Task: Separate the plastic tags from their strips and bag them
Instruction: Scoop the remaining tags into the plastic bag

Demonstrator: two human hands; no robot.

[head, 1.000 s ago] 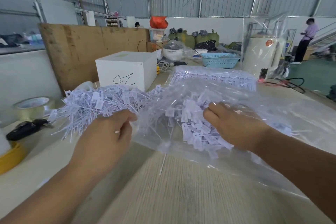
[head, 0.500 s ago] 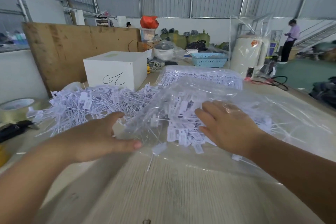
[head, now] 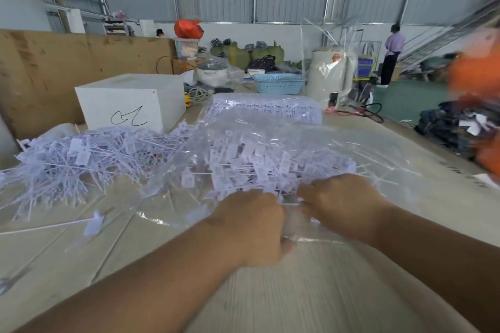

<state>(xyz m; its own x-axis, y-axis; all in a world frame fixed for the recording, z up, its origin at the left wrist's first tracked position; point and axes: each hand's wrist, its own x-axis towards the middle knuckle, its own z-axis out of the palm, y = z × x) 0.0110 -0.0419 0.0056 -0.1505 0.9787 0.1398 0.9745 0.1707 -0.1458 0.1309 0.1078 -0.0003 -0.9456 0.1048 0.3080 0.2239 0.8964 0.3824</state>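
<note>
The pale, faintly lined worktable [head: 311, 303] carries everything, and most of its middle is taken by a large clear plastic bag [head: 338, 149] lying flat, its long axis running away from the person. The bagged white plastic tags [head: 243, 159] heap just beyond both hands. A loose pile of white tags on thin stems [head: 81, 162] lies on the table to the left of the bag, nearer the left hand, so more bagging looks due. The left hand [head: 251, 227] and right hand [head: 341, 203] sit close together at the bag's near edge, fingers curled and bunching the film, probably holding its mouth. Behind the pile, a white box [head: 130, 103] bears a black hand-drawn scrawl, not legible as words.
</note>
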